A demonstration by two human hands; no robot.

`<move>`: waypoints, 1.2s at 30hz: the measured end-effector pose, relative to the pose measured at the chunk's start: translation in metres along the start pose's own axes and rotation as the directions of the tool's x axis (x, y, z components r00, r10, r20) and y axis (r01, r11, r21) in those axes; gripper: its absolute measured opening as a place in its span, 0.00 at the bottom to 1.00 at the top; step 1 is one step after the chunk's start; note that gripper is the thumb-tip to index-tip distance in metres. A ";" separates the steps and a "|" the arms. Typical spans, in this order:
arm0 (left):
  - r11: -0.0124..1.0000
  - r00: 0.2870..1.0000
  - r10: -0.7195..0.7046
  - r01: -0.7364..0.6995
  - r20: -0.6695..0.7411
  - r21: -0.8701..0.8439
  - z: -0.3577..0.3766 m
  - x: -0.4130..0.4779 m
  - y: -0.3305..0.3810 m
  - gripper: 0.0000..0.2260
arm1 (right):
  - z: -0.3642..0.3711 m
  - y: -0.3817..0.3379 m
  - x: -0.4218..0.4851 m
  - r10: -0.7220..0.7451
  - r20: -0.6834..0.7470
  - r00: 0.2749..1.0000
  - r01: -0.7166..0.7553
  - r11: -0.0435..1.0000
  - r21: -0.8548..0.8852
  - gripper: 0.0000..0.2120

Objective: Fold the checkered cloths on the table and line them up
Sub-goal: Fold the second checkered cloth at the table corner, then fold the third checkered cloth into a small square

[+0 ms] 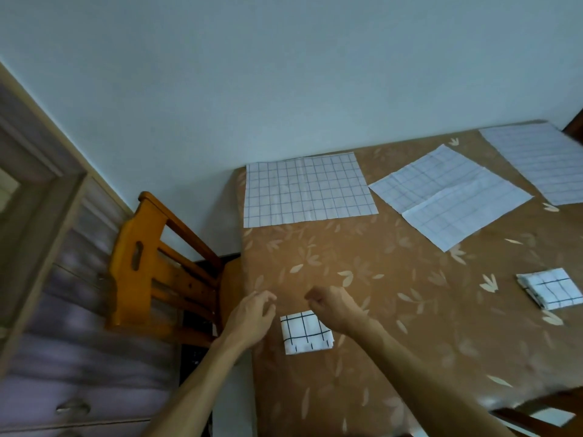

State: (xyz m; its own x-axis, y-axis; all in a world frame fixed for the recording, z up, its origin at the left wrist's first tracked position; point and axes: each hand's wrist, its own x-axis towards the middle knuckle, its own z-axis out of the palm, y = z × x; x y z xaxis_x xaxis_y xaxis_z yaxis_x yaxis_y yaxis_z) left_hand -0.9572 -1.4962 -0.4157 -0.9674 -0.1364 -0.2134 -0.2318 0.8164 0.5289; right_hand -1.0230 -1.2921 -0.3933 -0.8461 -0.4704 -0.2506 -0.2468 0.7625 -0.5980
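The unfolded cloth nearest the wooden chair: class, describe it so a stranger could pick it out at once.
Start at the brown leaf-patterned table and go to its far left corner, above the wooden chair. The cloth there lies flat and open, a white square with dark grid lines. Unlike the other open cloths, it sits square to the table edge and has the darkest lines.

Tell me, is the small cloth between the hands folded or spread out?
Folded. The small cloth is a compact square, far smaller than the spread cloth farther back.

A small folded checkered cloth lies flat between the hands; another folded one sits right; three unfolded cloths lie beyond.
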 end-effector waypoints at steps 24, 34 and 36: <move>0.988 0.973 0.145 -0.154 0.181 0.034 -0.129 0.092 -0.110 0.12 | 0.054 -0.139 0.098 0.219 -0.152 0.964 -0.222 0.975 -0.001 0.14; 0.968 0.942 0.202 -0.233 0.268 0.089 -0.191 0.142 -0.158 0.11 | 0.067 -0.196 0.125 0.333 -0.212 0.919 -0.328 0.943 0.059 0.14; 0.968 0.938 0.205 -0.237 0.279 0.086 -0.195 0.154 -0.161 0.11 | 0.066 -0.198 0.134 0.341 -0.215 0.915 -0.334 0.940 0.069 0.14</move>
State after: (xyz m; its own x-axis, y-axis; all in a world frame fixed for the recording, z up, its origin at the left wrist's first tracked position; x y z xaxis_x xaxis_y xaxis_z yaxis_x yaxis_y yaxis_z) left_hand -1.0884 -1.7578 -0.3737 -0.9266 0.1958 -0.3212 0.0134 0.8705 0.4920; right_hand -1.0558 -1.5355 -0.3588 -0.9600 -0.0748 -0.2700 0.0836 0.8434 -0.5307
